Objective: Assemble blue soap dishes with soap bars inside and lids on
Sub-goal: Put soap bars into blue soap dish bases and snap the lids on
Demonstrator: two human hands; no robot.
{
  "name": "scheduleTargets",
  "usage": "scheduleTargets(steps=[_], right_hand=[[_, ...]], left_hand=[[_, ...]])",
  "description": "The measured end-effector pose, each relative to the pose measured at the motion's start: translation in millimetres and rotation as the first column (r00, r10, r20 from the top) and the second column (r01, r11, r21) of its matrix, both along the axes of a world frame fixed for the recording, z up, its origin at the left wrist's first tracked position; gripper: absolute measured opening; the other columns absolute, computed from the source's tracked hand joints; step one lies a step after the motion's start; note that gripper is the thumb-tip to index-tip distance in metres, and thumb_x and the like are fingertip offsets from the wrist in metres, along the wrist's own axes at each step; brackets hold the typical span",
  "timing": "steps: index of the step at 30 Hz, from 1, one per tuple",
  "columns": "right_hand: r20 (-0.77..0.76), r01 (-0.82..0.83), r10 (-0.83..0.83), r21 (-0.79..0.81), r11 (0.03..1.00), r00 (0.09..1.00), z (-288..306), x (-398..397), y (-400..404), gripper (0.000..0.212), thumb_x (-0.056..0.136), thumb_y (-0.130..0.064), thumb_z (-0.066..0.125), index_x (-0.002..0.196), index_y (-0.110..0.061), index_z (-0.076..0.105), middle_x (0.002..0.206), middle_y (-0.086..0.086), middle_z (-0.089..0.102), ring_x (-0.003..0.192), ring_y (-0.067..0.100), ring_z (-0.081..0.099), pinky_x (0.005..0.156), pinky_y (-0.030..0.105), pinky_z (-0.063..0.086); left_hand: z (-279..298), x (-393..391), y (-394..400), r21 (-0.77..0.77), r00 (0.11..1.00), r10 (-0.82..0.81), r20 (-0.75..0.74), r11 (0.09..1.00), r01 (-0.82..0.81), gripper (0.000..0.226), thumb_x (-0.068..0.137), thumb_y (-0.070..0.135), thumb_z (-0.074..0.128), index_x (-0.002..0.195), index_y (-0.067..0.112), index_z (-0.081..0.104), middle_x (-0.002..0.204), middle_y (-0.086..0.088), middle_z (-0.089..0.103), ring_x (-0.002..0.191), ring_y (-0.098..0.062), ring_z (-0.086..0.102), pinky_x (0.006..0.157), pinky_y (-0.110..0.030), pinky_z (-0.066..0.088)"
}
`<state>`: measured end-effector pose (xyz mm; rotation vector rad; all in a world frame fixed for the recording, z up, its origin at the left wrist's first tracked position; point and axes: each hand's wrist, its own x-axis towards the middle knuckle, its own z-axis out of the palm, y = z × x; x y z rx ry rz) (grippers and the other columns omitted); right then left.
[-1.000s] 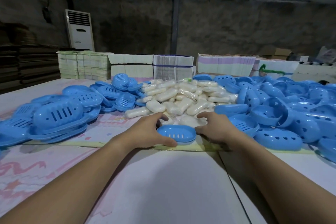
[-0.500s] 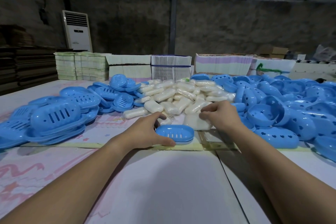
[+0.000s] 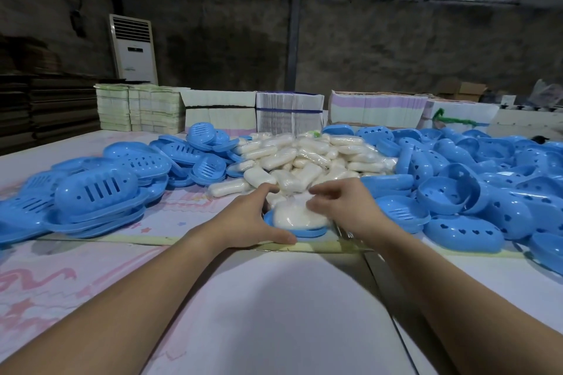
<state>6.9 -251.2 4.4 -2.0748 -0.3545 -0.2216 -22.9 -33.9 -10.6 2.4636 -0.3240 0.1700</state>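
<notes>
A blue soap dish tray lies on the table in front of me, with a wrapped white soap bar lying in it. My left hand curls round the tray's left end, thumb on its near rim. Over the right end of the bar, my right hand has its fingers curled and touching the wrapper. Behind them lies a heap of wrapped soap bars. Slotted blue trays are stacked on the left, and domed blue lids with heart holes are piled on the right.
Bundles of flat cartons stand in a row along the table's far edge. A white floor air conditioner stands behind at the left. The white table surface stretches toward me, with a seam running on the right.
My right hand went to the soap heap, picked a wrapped bar and brought it back onto the blue tray. My left hand stayed on the tray's left end.
</notes>
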Motion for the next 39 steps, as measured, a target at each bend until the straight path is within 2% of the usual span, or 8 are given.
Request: scheduleTargets(steps=[2, 6, 12, 17, 19, 28, 34, 39], right_hand=[[0.140, 0.059, -0.025, -0.249, 0.967, 0.990, -5.7, -3.6, 10.4, 0.032, 0.080, -0.032, 0.076, 0.112, -0.030, 0.072, 0.100, -0.020, 0.063, 0.096, 0.002, 0.056, 0.082, 0.021, 0.040], [0.207, 0.108, -0.058, -0.237, 0.965, 0.977, 0.7, -4.6, 6.0, 0.022, 0.080, -0.037, 0.074, 0.102, -0.033, 0.073, 0.092, -0.021, 0.060, 0.084, -0.003, 0.054, 0.068, 0.013, 0.038], [0.066, 0.050, -0.034, -0.265, 0.963, 0.997, 1.2, -1.3, -5.2, 0.008, 0.086, -0.026, 0.072, 0.082, -0.023, 0.078, 0.065, -0.011, 0.070, 0.053, -0.004, 0.058, 0.046, 0.011, 0.038], [0.124, 0.051, -0.015, -0.296, 0.954, 0.992, -1.1, -2.8, -0.7, 0.010, 0.086, -0.023, 0.070, 0.081, -0.024, 0.079, 0.075, -0.015, 0.072, 0.075, 0.001, 0.063, 0.057, 0.007, 0.043], [0.143, 0.047, -0.003, -0.301, 0.952, 0.990, -3.5, -3.6, 2.6, 0.012, 0.086, -0.021, 0.068, 0.084, -0.022, 0.079, 0.078, -0.012, 0.073, 0.080, 0.004, 0.064, 0.068, 0.016, 0.048], [0.123, 0.066, -0.028, -0.317, 0.946, 0.992, 0.0, -3.5, -1.9, 0.015, 0.088, -0.029, 0.063, 0.091, -0.026, 0.077, 0.084, -0.011, 0.072, 0.080, 0.006, 0.064, 0.076, 0.030, 0.055], [0.209, 0.373, -0.316, -0.648, 0.664, 0.926, 15.3, 2.8, -28.4, 0.037, 0.086, -0.018, 0.052, 0.119, -0.030, 0.063, 0.130, 0.001, 0.056, 0.124, 0.030, 0.044, 0.100, 0.046, 0.039], [0.132, 0.327, -0.352, -0.745, 0.581, 0.927, 14.9, 5.7, -39.2, 0.036, 0.087, -0.013, 0.056, 0.118, -0.029, 0.061, 0.125, 0.002, 0.056, 0.108, 0.027, 0.056, 0.087, 0.043, 0.050]], left_hand=[[1.0, -0.5, 0.4, 0.007, 1.000, -0.001, -0.004, 1.000, 0.001, 0.094, 0.063, 0.062, 0.086, 0.141, 0.040, 0.038, 0.106, 0.018, 0.053, 0.093, 0.000, 0.054, 0.068, -0.012, 0.040], [0.1, -0.7, 1.1, 0.004, 1.000, 0.006, 0.005, 1.000, -0.006, 0.082, 0.060, 0.066, 0.085, 0.129, 0.045, 0.047, 0.106, 0.020, 0.055, 0.092, 0.002, 0.055, 0.066, -0.012, 0.039], [-1.3, 0.2, -0.2, 0.000, 1.000, 0.018, 0.012, 1.000, -0.018, 0.074, 0.055, 0.071, 0.083, 0.117, 0.048, 0.051, 0.102, 0.020, 0.057, 0.089, -0.001, 0.057, 0.064, -0.013, 0.040], [-2.6, 0.5, -0.8, -0.022, 1.000, 0.014, 0.022, 1.000, -0.014, 0.062, 0.052, 0.070, 0.082, 0.102, 0.042, 0.059, 0.097, 0.017, 0.062, 0.084, -0.002, 0.059, 0.063, -0.015, 0.042], [-2.9, -0.3, -0.8, -0.039, 0.999, 0.014, 0.029, 0.999, -0.013, 0.062, 0.049, 0.071, 0.082, 0.099, 0.040, 0.061, 0.095, 0.016, 0.064, 0.082, -0.001, 0.059, 0.062, -0.014, 0.044], [-3.5, -1.4, -4.6, -0.026, 0.998, 0.049, 0.047, 0.999, -0.048, 0.060, 0.050, 0.068, 0.084, 0.094, 0.034, 0.061, 0.091, 0.014, 0.065, 0.082, -0.006, 0.060, 0.064, -0.020, 0.048], [-3.3, -1.4, -4.4, 0.007, 0.997, 0.052, 0.049, 0.999, -0.052, 0.061, 0.049, 0.073, 0.080, 0.092, 0.035, 0.059, 0.092, 0.015, 0.065, 0.083, -0.006, 0.060, 0.068, -0.024, 0.051], [-2.8, -1.4, -5.0, 0.006, 0.998, 0.036, 0.043, 0.999, -0.036, 0.063, 0.049, 0.074, 0.079, 0.095, 0.035, 0.059, 0.093, 0.016, 0.065, 0.085, -0.006, 0.061, 0.073, -0.029, 0.056]])
